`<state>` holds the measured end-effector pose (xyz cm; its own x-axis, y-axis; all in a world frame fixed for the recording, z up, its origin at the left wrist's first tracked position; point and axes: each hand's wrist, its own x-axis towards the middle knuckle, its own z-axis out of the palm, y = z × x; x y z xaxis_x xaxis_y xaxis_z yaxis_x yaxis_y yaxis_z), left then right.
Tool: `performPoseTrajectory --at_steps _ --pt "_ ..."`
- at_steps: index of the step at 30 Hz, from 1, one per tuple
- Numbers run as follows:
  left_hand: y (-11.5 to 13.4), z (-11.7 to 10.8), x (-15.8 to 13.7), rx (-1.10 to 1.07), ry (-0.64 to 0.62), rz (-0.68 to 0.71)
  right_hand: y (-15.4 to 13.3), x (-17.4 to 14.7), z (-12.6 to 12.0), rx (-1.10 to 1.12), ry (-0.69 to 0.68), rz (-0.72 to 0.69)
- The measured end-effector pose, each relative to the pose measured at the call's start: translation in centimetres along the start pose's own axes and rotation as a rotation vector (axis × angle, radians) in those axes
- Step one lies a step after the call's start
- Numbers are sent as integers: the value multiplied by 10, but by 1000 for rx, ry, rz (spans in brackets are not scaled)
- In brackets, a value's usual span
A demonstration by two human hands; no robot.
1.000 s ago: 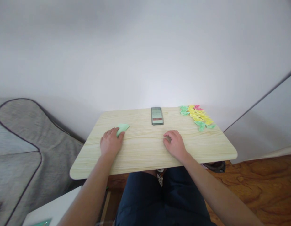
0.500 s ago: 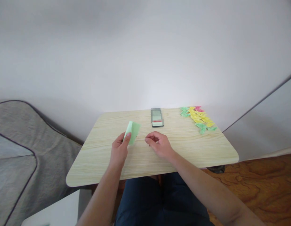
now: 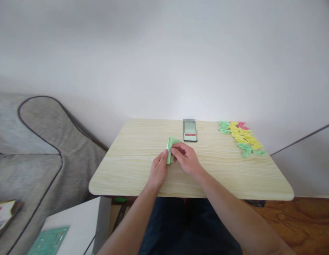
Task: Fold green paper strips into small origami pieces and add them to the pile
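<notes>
A folded sheet of light green paper [image 3: 169,144] is held upright just above the table, between my two hands. My left hand [image 3: 159,168] pinches its left edge, thumb in front. My right hand [image 3: 186,156] has thumb and fingertips closed on the paper's right part, covering some of it. Past the hands, a phone [image 3: 190,131] lies on the table, its screen partly blurred out. To the right, several folded paper pieces lie clustered: yellow pieces [image 3: 243,134], green pieces [image 3: 244,149] and a pink piece [image 3: 243,125].
The pale wooden table [image 3: 122,170] has rounded corners and stands against a white wall [image 3: 159,63]. A grey sofa [image 3: 74,156] is at the left. Below the table's left end are a white box-like surface [image 3: 79,219] and a green packet [image 3: 51,241] on it.
My right hand has come to the green paper and now grips it along with my left. The camera view has turned left, so the table and its things appear shifted right.
</notes>
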<state>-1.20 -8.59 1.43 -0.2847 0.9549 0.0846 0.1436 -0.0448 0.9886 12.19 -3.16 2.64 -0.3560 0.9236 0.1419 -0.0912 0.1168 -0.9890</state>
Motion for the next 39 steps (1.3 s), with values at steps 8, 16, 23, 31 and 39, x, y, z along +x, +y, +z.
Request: performPoseTrajectory --at_steps 8,16,23,31,39 --pt "0 -1 1 -2 13 -16 -10 -1 7 16 -10 39" --pt "1 -5 0 59 11 -31 -13 -1 9 87 -37 78" --pt "5 -3 0 125 3 -34 -17 -5 7 100 -66 89" --pt "1 -6 1 59 -93 -54 -12 -5 5 123 -31 91" --pt "11 -8 -1 -107 -345 66 -12 -7 3 113 16 105"
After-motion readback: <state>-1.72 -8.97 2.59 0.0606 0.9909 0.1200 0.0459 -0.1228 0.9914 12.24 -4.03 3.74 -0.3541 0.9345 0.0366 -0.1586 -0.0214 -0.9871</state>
